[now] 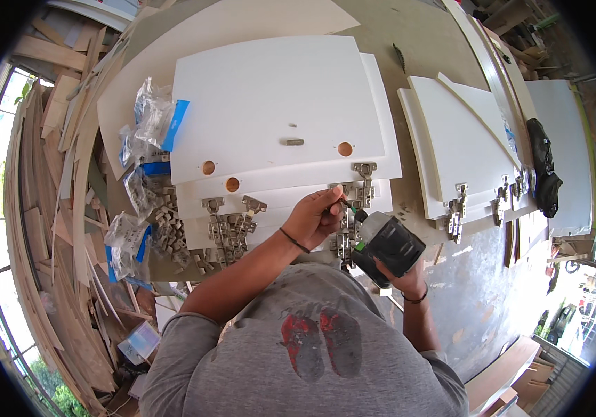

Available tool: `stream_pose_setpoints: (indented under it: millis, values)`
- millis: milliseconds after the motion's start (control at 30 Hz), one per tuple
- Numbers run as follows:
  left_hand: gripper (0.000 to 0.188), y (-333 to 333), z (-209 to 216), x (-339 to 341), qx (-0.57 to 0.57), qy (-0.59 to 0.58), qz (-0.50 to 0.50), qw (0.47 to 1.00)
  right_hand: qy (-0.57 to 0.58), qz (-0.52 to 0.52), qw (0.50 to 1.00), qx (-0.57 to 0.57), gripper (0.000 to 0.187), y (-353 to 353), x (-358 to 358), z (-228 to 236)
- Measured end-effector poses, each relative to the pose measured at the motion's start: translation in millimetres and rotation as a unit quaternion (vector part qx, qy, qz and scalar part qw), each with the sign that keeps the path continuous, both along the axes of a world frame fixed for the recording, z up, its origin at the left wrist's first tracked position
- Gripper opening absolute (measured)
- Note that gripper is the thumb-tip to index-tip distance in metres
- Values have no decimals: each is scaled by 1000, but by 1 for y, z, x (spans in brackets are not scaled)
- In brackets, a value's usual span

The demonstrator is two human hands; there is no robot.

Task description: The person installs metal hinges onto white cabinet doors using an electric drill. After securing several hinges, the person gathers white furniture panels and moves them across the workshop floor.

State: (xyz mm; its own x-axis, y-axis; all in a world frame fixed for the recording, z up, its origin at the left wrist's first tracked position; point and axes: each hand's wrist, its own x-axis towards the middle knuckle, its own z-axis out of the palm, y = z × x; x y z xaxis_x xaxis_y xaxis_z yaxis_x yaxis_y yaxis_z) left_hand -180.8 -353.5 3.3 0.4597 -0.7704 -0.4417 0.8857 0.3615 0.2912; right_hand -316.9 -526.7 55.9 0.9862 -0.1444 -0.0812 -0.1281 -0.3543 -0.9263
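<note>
My right hand grips a black and grey cordless drill, its nose pointing up and left. My left hand is closed, with thumb and fingers pinched together at the drill's tip; what they pinch is too small to make out. Both hands are at the near edge of a stack of white panels. The top panel has two round bored holes, and a small grey metal piece lies on it. Metal cabinet hinges sit along the near edges of the lower panels, and another hinge is just beyond my hands.
Torn clear plastic bags with blue labels and a heap of loose metal hinge parts lie left of the stack. To the right is a second panel stack with hinges. Wood offcuts lean at the far left.
</note>
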Motion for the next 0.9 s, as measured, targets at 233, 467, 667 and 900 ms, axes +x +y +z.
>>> stream_pose_setpoints:
  millis: [233, 467, 667, 900]
  values:
    - [33, -39, -18, 6, 208, -151, -17, 966, -49, -195, 979, 13, 39, 3, -13, -30]
    - [53, -72, -58, 40, 420, -707, -207, 530, -23, -312, 949, 42, 40, -25, -29, -38]
    - [39, -88, -66, 37, 456, -733, -272, 425, -15, -331, 943, 36, 40, -34, -34, -44]
    - [19, -97, -70, 39, 433, -737, -258, 450, -5, -340, 937, 74, 37, -40, -17, -40]
